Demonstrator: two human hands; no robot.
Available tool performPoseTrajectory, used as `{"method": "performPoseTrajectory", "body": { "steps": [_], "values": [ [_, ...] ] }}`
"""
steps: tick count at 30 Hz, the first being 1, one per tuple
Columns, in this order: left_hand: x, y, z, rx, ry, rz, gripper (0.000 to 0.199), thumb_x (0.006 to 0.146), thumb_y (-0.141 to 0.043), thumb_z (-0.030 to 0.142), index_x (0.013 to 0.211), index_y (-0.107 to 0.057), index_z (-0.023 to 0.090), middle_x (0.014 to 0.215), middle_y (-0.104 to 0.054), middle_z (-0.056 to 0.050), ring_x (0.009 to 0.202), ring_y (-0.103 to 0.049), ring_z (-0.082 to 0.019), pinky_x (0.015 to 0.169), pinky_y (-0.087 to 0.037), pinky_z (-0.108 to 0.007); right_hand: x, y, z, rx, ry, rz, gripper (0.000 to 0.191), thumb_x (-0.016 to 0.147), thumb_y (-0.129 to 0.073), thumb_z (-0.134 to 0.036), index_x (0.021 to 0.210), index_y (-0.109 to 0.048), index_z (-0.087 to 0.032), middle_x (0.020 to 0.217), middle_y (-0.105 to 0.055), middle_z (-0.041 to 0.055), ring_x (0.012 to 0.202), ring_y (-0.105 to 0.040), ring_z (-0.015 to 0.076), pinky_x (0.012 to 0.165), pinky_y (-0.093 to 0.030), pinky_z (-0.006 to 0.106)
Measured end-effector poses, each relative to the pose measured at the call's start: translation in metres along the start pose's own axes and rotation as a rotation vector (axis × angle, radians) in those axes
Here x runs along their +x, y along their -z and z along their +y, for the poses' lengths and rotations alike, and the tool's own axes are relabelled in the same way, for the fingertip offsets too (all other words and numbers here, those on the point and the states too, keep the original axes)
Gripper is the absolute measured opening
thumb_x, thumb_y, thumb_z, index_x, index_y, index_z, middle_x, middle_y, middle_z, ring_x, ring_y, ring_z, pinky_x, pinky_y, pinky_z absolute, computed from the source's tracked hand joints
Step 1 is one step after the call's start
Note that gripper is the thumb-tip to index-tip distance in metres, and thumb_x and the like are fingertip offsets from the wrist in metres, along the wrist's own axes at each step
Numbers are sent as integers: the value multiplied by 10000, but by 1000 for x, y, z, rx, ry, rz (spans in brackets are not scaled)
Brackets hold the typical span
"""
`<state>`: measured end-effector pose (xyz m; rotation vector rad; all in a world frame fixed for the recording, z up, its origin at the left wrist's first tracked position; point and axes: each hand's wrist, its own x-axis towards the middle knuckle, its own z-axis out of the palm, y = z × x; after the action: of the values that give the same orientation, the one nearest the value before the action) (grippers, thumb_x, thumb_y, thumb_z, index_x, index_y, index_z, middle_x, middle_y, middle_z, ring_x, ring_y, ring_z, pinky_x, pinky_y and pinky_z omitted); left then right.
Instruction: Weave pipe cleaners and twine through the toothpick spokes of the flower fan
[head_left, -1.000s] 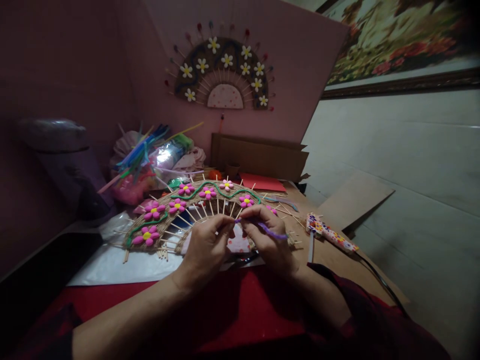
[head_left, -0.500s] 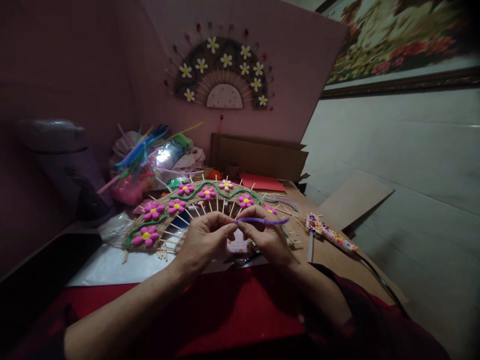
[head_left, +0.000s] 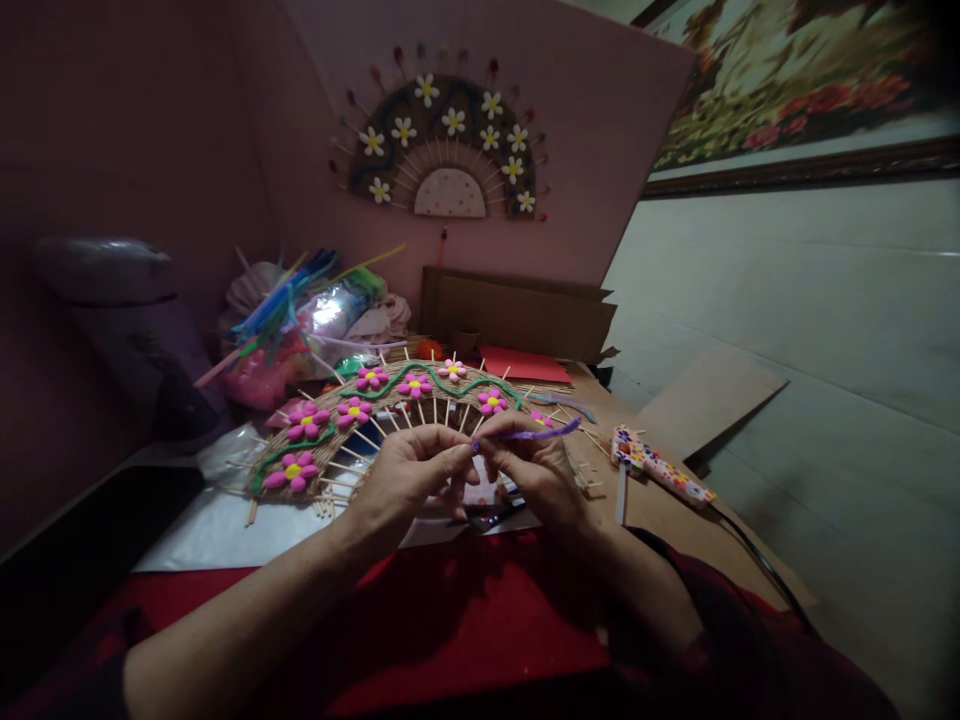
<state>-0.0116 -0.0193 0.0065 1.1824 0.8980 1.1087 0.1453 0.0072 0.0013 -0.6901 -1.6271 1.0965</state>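
A purple pipe cleaner (head_left: 541, 434) is pinched between the fingertips of both hands, its free end sticking out to the right. My left hand (head_left: 420, 468) grips its short curled tip with thumb and forefinger. My right hand (head_left: 534, 468) holds it close by, fingers closed around it. Just beyond lies a twine-wrapped half-circle fan (head_left: 394, 392) with thin wooden sticks, pink flowers (head_left: 292, 471) and a wavy green strand (head_left: 401, 377). My hands cover its lower right part.
A flower-patterned glue gun (head_left: 664, 468) with a cord lies on the right. Bagged craft supplies (head_left: 300, 330) are heaped at the back left. Cardboard (head_left: 517, 312) and a red sheet (head_left: 525, 364) stand behind. A similar fan (head_left: 454, 125) hangs above.
The pipe cleaner's tip now shows a small curl at my left fingertips, and its free end tilts higher. Both hands have shifted only slightly.
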Motion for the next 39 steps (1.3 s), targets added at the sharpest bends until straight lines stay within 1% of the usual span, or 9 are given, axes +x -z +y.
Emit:
{"method": "performPoseTrajectory", "body": {
  "steps": [4,9,15,21,26,31,34,39],
  "values": [
    [1,2,-4,1,-58,9,271,736,-675,409,715,-605,148,638,-631,4,411,-516,-60,397,-422,-183,-1,1,1,-34,-1,-7,194,796,-641,-389,810,-607,-199,646,-532,-26,520,-502,95,445,-410,216],
    [2,3,-5,5,-99,-22,259,745,-675,386,706,-626,135,625,-631,-10,423,-533,-67,421,-432,-190,-3,2,-2,-29,29,-21,184,816,-627,-363,785,-600,-183,611,-533,-31,513,-507,94,476,-418,225],
    [2,2,-4,-52,-64,-44,260,711,-706,379,740,-633,131,630,-638,-17,425,-524,-74,412,-444,-202,-3,2,-3,1,9,-21,141,807,-643,-330,791,-602,-196,646,-538,-27,542,-519,105,488,-406,232],
    [1,2,-3,-81,-19,-83,266,711,-705,384,773,-644,132,659,-648,-24,450,-539,-82,432,-483,-222,-2,1,-2,36,44,4,112,782,-669,-314,768,-635,-209,690,-572,-20,556,-528,101,505,-431,235],
    [0,3,-4,-59,-59,-82,243,751,-672,378,733,-627,139,642,-639,-15,437,-535,-78,429,-457,-211,-1,1,1,92,14,-7,79,778,-671,-284,756,-642,-214,650,-560,-29,528,-523,99,482,-418,232],
    [0,3,-4,-58,-95,-81,248,766,-657,370,688,-616,139,614,-631,-11,420,-535,-79,411,-417,-194,-2,1,4,103,13,-36,56,783,-659,-266,780,-633,-217,674,-554,-23,529,-516,101,450,-401,227],
    [1,2,-3,-96,-75,-86,229,754,-673,350,684,-621,137,618,-633,-8,418,-539,-84,405,-424,-200,-2,1,1,84,12,-38,52,784,-652,-258,767,-635,-212,662,-551,-24,525,-514,101,459,-407,230],
    [1,0,2,-187,22,-83,189,708,-718,307,676,-632,142,571,-624,6,395,-524,-79,375,-413,-188,-3,0,-3,71,16,-55,30,790,-640,-217,763,-643,-206,656,-554,-25,540,-520,95,488,-407,227]
  ]
}}
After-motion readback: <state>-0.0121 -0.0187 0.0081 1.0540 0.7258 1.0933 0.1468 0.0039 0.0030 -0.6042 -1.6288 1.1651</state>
